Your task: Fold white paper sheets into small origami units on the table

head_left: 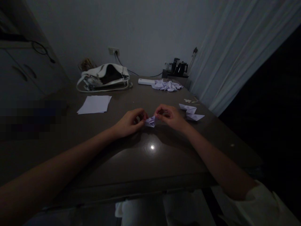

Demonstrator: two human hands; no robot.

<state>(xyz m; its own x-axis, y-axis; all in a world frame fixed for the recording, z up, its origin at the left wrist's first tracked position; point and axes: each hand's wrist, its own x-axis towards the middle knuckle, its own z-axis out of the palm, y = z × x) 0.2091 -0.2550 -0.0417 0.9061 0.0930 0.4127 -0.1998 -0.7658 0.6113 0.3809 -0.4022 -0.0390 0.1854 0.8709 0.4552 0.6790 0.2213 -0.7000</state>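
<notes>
Between my two hands is a small folded piece of white paper [150, 121], creased to points and held just above the table. My left hand [131, 122] pinches its left corner between thumb and fingers. On the other side, my right hand [171, 116] grips the right tip the same way. Several folded paper pieces [195, 117] with pointed ends lie on the table to the right of my right hand. A stack of flat white paper sheets [94, 104] rests to the left, beyond my left hand.
A brown table [131, 169] spans the view. Toward its back are a white handbag [103, 77], a white box-like object [146, 82] and a heap of folded papers [167, 85]. A black kettle [182, 67] stands behind, near a sheer curtain [218, 56] on the right.
</notes>
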